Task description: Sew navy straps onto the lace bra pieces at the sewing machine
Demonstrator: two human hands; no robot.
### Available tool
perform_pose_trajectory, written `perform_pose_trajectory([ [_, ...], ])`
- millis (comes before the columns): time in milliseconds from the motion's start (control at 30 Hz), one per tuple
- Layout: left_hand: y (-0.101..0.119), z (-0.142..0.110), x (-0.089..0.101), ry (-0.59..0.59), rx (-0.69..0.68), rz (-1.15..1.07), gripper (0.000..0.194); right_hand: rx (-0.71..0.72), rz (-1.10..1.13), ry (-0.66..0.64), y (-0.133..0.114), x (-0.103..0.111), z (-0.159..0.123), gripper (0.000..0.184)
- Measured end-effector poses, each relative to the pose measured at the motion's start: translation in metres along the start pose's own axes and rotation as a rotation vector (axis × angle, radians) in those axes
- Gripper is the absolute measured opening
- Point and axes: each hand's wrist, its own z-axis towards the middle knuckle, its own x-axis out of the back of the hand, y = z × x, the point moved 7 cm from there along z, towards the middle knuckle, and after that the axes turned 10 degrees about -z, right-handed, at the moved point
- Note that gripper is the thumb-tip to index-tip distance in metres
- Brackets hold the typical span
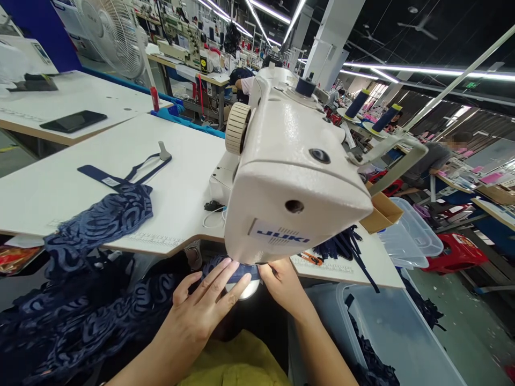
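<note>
Below the sewing machine [298,177], the left hand [201,313] lies palm down with its fingers extended and slightly apart, while the right hand [282,283] has bent fingers, partly hidden by it, and both forearms [322,346] point toward it.

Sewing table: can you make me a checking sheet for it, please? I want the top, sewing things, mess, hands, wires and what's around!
Surface: white table, with ruler marks along the near edge.
Sewing things: sewing machine; navy cloth by its near end.
Mess: patterned garment hanging over the edge at left; dark straps and orange tool at right.
Hands: left hand lies on the cloth; right hand is at the cloth's other side, partly hidden.
Wires: thin white loop beside the machine, maybe cord.
Around: fan behind at left; see-through bin and red stool at right.
</note>
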Motion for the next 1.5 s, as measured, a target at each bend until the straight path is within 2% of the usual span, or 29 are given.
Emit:
perform_pose_trajectory([
  [167,0.002,0.004,0.004,0.034,-0.003,0.004,0.044,-0.015,0.012,0.013,0.001,-0.001,-0.001,0.021],
  [333,0.002,0.005,0.003,-0.007,0.007,0.019,0.044,-0.036,-0.002,0.014,0.005,-0.003,-0.003,0.022],
  [500,0.000,0.000,0.001,0.014,0.000,0.011,0.043,-0.044,0.020,0.006,0.005,-0.003,-0.003,0.024],
  [700,0.001,0.000,0.000,-0.018,0.004,0.034,0.044,-0.087,0.032,0.004,0.006,-0.005,-0.005,0.023],
  [867,-0.003,-0.002,0.002,0.026,-0.007,0.073,0.047,-0.110,0.032,0.025,0.006,-0.007,-0.008,0.024],
  [967,-0.001,-0.004,0.005,0.000,-0.043,0.110,0.050,-0.130,0.031,0.064,0.010,-0.011,-0.016,0.024],
  [1067,-0.003,-0.009,0.008,-0.065,-0.039,0.053,0.049,-0.227,0.033,0.178,0.025,-0.013,-0.024,0.029],
  [1133,-0.017,-0.018,0.017,0.030,0.046,0.003,0.044,-0.299,0.060,0.230,0.036,-0.015,-0.028,0.033],
  [1200,-0.046,-0.035,0.031,0.215,0.198,0.020,0.035,-0.323,0.098,0.240,0.042,-0.018,-0.029,0.034],
  [1300,-0.110,-0.078,0.062,0.564,0.508,0.099,0.027,-0.360,0.137,0.223,0.045,-0.021,-0.031,0.035],
  [1400,-0.173,-0.131,0.102,0.911,0.836,0.141,0.038,-0.427,0.172,0.183,0.045,-0.024,-0.035,0.040],
  [1433,-0.191,-0.144,0.114,0.978,0.935,0.124,0.039,-0.434,0.189,0.173,0.044,-0.024,-0.036,0.042],
  [1500,-0.220,-0.163,0.137,1.028,1.095,0.036,0.038,-0.426,0.224,0.155,0.042,-0.024,-0.036,0.045],
])
